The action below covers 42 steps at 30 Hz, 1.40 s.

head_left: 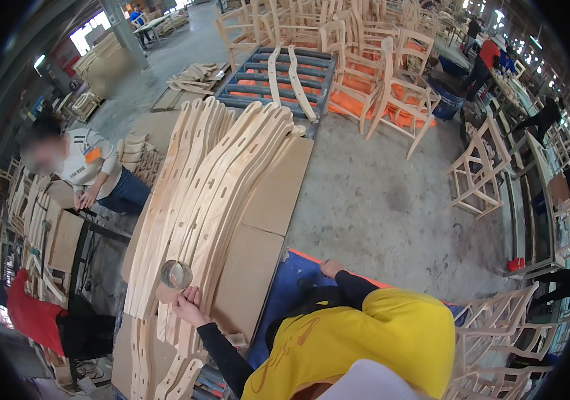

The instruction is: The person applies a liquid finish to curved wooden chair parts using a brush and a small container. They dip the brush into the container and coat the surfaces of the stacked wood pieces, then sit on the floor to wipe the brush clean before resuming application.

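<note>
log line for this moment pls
left hand: on curved wooden chair legs, beside tape roll | right hand: on blue mat, holding nothing

Stacked curved wooden parts (198, 193) block the left; bare cardboard sheets (278, 193) and open concrete floor (378, 200) lie clear rightward, chair frames (392, 93) beyond.

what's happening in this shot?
A person in a yellow top leans over a fanned stack of curved wooden chair parts lying on flat boards. The left hand rests on the near ends of the pieces beside a clear tape roll. The right hand presses on the blue mat, empty. Another person works at a bench to the left; assembled chair frames stand behind.
</note>
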Motion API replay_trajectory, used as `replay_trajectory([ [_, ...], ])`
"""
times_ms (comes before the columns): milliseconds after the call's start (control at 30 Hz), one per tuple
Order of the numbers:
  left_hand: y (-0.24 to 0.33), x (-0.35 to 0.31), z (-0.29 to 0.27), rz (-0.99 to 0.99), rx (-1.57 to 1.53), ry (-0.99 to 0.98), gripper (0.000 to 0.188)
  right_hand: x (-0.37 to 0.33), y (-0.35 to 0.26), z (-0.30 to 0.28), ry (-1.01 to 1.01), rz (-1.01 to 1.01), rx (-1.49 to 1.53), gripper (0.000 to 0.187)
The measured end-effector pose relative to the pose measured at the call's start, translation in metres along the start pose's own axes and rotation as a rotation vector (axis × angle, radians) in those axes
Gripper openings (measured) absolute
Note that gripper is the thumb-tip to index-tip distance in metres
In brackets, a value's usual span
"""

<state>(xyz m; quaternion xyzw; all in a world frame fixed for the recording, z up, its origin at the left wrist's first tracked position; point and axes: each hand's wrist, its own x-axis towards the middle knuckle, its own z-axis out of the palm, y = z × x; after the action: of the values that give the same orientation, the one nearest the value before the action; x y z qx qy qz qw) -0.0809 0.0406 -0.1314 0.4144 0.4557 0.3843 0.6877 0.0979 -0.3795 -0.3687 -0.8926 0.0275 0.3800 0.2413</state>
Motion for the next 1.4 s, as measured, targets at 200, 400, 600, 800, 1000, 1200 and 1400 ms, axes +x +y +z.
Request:
replay_trajectory([
  [200, -0.005, 0.0, 0.002, 0.009, -0.042, -0.008, 0.026, -0.01, -0.02, -0.022, -0.061, -0.083, 0.179, 0.041],
  [400, 0.005, -0.012, 0.018, 0.016, -0.085, 0.012, 0.027, -0.016, -0.057, -0.026, -0.026, -0.084, 0.257, 0.035],
  [600, 0.01, -0.018, 0.018, 0.006, -0.123, 0.003, 0.028, -0.02, -0.087, -0.03, -0.13, -0.146, 0.117, 0.036],
  [800, 0.009, -0.015, 0.017, -0.002, -0.132, -0.006, 0.026, -0.012, -0.088, -0.036, -0.167, -0.157, 0.009, 0.038],
  [1000, 0.012, -0.017, 0.021, -0.014, -0.144, -0.001, 0.024, -0.012, -0.067, -0.034, -0.081, -0.127, 0.157, 0.039],
  [1200, 0.011, -0.016, 0.02, -0.008, -0.123, -0.001, 0.023, -0.013, -0.056, -0.038, -0.145, -0.054, 0.197, 0.04],
  [1400, 0.009, -0.016, 0.018, 0.012, -0.118, -0.007, 0.023, -0.007, -0.057, -0.033, -0.185, -0.059, 0.133, 0.036],
])
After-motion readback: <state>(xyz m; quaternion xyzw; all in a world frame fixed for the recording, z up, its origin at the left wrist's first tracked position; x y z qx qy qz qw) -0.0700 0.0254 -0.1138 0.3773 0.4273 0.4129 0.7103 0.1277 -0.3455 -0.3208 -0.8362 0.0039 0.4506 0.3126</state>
